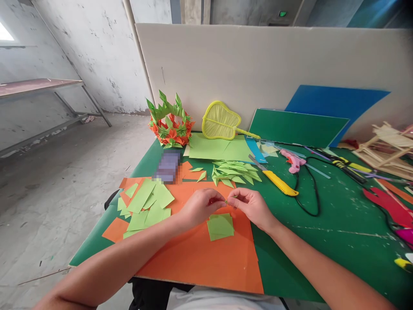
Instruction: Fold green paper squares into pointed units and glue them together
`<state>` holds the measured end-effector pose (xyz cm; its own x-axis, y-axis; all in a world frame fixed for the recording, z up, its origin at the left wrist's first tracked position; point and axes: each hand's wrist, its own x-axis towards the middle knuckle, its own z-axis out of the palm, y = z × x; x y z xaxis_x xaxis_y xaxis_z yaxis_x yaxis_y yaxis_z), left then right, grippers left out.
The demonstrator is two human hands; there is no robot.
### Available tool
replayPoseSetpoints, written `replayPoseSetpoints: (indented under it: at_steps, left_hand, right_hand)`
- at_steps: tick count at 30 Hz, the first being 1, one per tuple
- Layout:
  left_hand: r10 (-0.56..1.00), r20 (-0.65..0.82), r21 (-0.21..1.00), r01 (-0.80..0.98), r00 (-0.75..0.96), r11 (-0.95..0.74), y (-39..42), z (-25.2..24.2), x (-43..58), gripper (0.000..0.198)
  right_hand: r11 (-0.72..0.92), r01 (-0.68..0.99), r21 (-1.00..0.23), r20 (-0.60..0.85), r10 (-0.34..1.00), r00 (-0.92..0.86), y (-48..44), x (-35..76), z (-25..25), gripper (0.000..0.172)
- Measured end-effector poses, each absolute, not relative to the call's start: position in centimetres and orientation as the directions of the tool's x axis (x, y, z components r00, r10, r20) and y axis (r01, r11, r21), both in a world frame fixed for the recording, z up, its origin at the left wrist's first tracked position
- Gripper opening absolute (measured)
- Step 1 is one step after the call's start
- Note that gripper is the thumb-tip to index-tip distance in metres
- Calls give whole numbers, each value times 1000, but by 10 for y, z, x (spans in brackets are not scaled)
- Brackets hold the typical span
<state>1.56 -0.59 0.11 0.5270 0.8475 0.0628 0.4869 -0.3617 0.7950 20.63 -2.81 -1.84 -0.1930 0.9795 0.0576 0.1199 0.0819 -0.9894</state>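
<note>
My left hand (204,202) and my right hand (250,204) meet over a large orange paper sheet (200,262). Both are closed, pinching a small green piece of paper (227,201) between their fingertips; most of it is hidden by the fingers. Just below them lies a short stack of green paper squares (220,227). Beyond my hands is a pile of folded green paper leaves (237,172), pointed and narrow. Loose green paper pieces (150,202) are scattered on the left side of the orange sheet, near my left forearm.
A green and orange folded-paper crown (171,125) stands at the back left, beside a yellow fan (221,120). A blurred rectangular object (167,167) lies before it. To the right are a yellow utility knife (279,183), a pink glue gun (292,161) with black cord, and wooden stick frames (383,146).
</note>
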Motion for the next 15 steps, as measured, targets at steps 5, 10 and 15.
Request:
replayPoseSetpoints:
  at_steps: [5,10,15]
  left_hand:
    - [801,84,843,387,593,-375,-5,2,13,15]
    - [717,121,930,174,686,-323,-3,0,10,17]
    - [756,-14,990,118,655,-83,2,-7,14,23]
  right_hand:
    - [9,1,-1000,8,968,-249,-26,207,-18,27]
    - [-153,-193,-969,-61,909,-412,-26,209,-20,27]
    - [-234,-258,-937,-126,918,-376,-23,213,-23,24]
